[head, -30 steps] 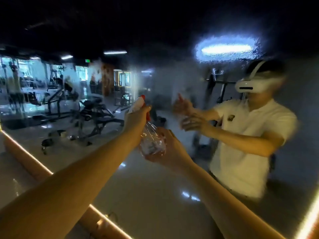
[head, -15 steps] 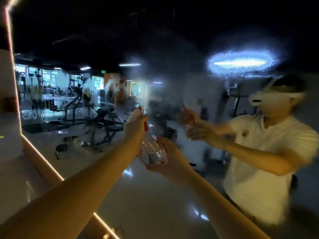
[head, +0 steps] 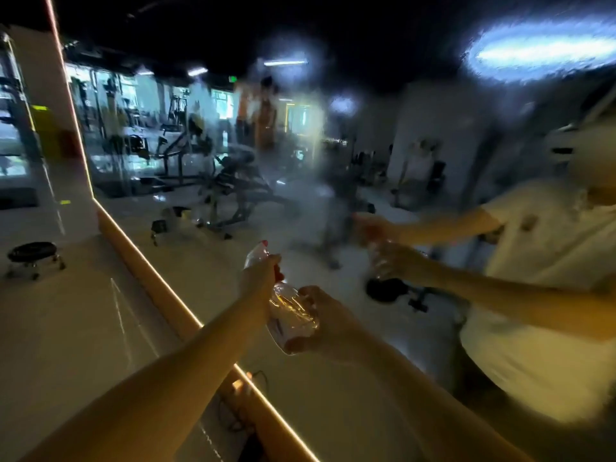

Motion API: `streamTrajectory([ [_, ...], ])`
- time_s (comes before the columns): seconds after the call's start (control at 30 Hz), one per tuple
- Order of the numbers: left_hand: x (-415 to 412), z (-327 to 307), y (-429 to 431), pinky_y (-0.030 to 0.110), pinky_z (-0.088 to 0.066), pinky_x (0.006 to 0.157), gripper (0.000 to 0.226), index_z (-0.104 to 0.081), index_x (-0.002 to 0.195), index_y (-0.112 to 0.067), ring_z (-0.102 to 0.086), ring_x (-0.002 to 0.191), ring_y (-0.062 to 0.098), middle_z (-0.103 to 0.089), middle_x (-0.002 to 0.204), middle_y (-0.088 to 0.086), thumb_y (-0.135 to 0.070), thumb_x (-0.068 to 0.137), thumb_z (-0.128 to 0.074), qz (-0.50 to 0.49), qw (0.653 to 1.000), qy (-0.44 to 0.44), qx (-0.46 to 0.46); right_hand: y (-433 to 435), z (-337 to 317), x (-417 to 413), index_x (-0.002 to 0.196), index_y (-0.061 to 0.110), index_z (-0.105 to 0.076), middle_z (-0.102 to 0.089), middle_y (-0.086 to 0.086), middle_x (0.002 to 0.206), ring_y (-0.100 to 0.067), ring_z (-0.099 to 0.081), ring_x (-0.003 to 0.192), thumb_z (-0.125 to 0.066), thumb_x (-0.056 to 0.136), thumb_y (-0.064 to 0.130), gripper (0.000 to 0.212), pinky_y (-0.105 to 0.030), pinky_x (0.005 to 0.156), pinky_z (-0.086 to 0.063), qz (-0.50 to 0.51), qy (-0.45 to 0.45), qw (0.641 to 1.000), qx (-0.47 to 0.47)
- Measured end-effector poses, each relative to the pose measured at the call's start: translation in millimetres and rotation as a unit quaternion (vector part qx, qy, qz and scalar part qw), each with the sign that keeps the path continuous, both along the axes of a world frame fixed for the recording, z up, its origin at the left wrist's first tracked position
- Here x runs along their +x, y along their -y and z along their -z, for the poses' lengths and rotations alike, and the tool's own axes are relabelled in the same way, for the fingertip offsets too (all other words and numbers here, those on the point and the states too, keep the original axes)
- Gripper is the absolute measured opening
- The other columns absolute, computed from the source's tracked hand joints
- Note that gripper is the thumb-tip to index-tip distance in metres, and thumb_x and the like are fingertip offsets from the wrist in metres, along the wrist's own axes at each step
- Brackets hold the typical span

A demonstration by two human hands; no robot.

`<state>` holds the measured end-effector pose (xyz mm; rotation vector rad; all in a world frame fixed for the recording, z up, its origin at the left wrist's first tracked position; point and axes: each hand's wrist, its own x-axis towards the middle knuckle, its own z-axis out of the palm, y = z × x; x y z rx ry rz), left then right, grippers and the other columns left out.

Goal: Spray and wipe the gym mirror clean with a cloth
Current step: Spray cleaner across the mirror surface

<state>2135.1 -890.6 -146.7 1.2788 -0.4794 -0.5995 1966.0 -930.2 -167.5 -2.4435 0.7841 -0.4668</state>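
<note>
The big gym mirror (head: 333, 135) fills the view ahead, its middle misted with spray droplets. I hold a clear plastic spray bottle (head: 291, 316) with a red-and-white head in front of it. My left hand (head: 258, 283) grips the bottle's neck at the trigger. My right hand (head: 328, 321) cups the bottle's body from the right and below. The nozzle points up and left at the glass. No cloth is in view. My reflection, in a white shirt, shows at the right of the mirror.
The mirror's lit orange frame (head: 150, 271) runs diagonally from upper left to lower middle. A small round black wheeled stool (head: 33, 255) stands on the floor at left. Cables (head: 240, 405) lie at the frame's foot. Gym machines appear in the reflection.
My view has swung left and down, so the mirror's left edge and the stool have come into sight. Both hands stay on the bottle. More mist covers the middle of the glass.
</note>
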Motion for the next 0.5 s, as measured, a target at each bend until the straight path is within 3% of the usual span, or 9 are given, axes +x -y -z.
streamTrajectory([
  [0.07,7.2,21.6,5.1,0.027,-0.048,0.058,0.041,-0.062,0.136,-0.013,-0.062,0.063,0.013,-0.073,0.086,0.008,-0.024,0.097,-0.067,0.002,1.0,-0.018,0.024,8.7,12.7,5.0,0.142,0.03,-0.044,-0.061,0.013,0.132,-0.011,-0.062,0.116,-0.095,0.056,0.049,0.101,-0.039,0.098,-0.054,-0.003,-0.023,1.0,0.021],
  [0.2,17.5,42.7,11.8,0.019,-0.04,0.045,0.039,-0.056,0.135,-0.028,-0.057,0.052,0.004,-0.075,0.084,-0.001,-0.018,0.099,-0.066,0.008,0.997,-0.058,0.045,28.7,29.7,17.2,0.144,0.025,-0.042,-0.058,0.011,0.131,-0.012,-0.057,0.117,-0.096,0.063,0.039,0.099,-0.032,0.097,-0.049,-0.028,-0.057,0.997,0.032],
  [0.27,23.9,46.3,16.7,0.018,-0.043,0.047,0.04,-0.057,0.135,-0.027,-0.06,0.055,0.004,-0.073,0.084,0.001,-0.017,0.098,-0.066,-0.012,0.997,-0.068,0.038,36.0,33.5,27.7,0.145,0.025,-0.042,-0.056,0.011,0.133,-0.013,-0.056,0.119,-0.096,0.063,0.04,0.099,-0.033,0.099,-0.048,-0.04,-0.064,0.997,0.034],
  [0.37,37.3,40.1,27.5,0.024,-0.049,0.063,0.043,-0.058,0.142,-0.026,-0.066,0.072,0.014,-0.069,0.079,0.001,-0.017,0.099,-0.064,-0.051,0.997,-0.045,0.024,48.5,35.2,48.2,0.148,0.026,-0.039,-0.055,0.009,0.141,-0.014,-0.056,0.125,-0.094,0.062,0.044,0.104,-0.039,0.103,-0.05,-0.054,-0.038,0.997,0.029],
  [0.5,59.4,9.9,42.4,0.02,-0.045,0.053,0.04,-0.06,0.138,-0.027,-0.058,0.066,0.011,-0.063,0.075,0.001,-0.018,0.099,-0.065,-0.066,0.998,-0.018,0.0,67.7,21.6,76.5,0.148,0.03,-0.038,-0.053,0.013,0.141,-0.011,-0.055,0.123,-0.091,0.067,0.05,0.099,-0.039,0.102,-0.052,-0.08,0.014,0.997,0.0],
])
